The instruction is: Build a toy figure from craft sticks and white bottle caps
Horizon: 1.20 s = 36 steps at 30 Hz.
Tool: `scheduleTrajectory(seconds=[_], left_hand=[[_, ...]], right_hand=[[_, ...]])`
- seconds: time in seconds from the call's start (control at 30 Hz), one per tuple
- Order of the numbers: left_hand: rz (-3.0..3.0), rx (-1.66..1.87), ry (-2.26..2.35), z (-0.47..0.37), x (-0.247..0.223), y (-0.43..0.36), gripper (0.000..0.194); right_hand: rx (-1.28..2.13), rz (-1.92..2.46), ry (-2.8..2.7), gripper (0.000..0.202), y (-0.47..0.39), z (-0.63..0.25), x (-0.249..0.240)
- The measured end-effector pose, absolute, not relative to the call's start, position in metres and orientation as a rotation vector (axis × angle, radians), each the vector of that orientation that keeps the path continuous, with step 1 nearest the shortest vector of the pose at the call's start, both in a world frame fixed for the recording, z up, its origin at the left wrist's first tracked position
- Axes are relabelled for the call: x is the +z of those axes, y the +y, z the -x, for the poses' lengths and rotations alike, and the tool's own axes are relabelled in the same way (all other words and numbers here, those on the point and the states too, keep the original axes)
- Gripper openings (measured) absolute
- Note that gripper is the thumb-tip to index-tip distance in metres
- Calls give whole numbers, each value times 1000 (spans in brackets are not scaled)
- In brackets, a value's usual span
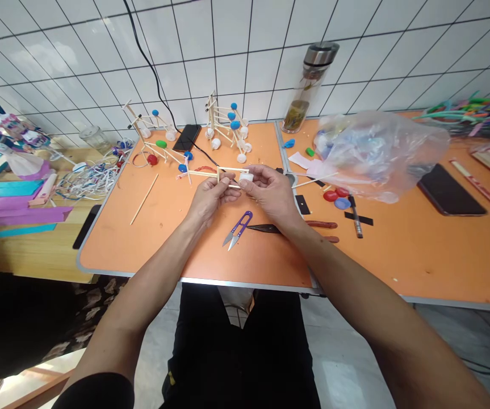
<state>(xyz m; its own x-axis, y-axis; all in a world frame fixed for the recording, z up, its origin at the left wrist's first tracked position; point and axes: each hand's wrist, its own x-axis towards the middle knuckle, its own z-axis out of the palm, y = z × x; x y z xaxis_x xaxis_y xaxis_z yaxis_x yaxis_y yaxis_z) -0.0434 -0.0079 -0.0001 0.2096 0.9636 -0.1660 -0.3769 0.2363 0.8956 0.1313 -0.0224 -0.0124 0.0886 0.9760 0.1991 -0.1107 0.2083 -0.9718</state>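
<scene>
My left hand (210, 199) pinches a small frame of thin wooden sticks (233, 169) over the middle of the orange table (151, 244). At the frame's right end, my right hand (268, 187) has its fingers closed on a small white piece (246, 177) beside the sticks. Whether that piece is fixed to the frame cannot be made out. Purple thread snips (239, 227) lie on the table below my hands. Next to them are pliers with reddish handles (321, 224), partly hidden by my right hand and wrist.
Stick models with blue balls (234, 125) stand behind my hands, and another model (153, 136) is at the back left. A glass bottle (298, 108) stands by the tiled wall. To the right lie a plastic bag (376, 150) and a phone (452, 190). A black cable hangs across the back.
</scene>
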Motion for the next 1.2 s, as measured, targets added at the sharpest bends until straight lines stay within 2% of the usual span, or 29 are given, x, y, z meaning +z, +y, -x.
scheduleTrajectory(seconds=[0.13, 0.3, 0.5, 0.7, 1.2], left_hand=[[-827, 1093, 902, 44, 1, -8, 7], [-738, 1046, 960, 44, -3, -3, 11], [-646, 998, 1060, 44, -5, 1, 21], [-592, 964, 1046, 44, -1, 0, 29], [-680, 811, 1062, 47, -6, 1, 29]], right_hand=[[976, 1021, -1203, 47, -22, -134, -11], [933, 1060, -1223, 49, -22, -138, -9], [1127, 1073, -1162, 60, -19, -146, -14], [1086, 1049, -1284, 56, -22, -144, -10], [1057, 1104, -1348, 50, -21, -139, -17]])
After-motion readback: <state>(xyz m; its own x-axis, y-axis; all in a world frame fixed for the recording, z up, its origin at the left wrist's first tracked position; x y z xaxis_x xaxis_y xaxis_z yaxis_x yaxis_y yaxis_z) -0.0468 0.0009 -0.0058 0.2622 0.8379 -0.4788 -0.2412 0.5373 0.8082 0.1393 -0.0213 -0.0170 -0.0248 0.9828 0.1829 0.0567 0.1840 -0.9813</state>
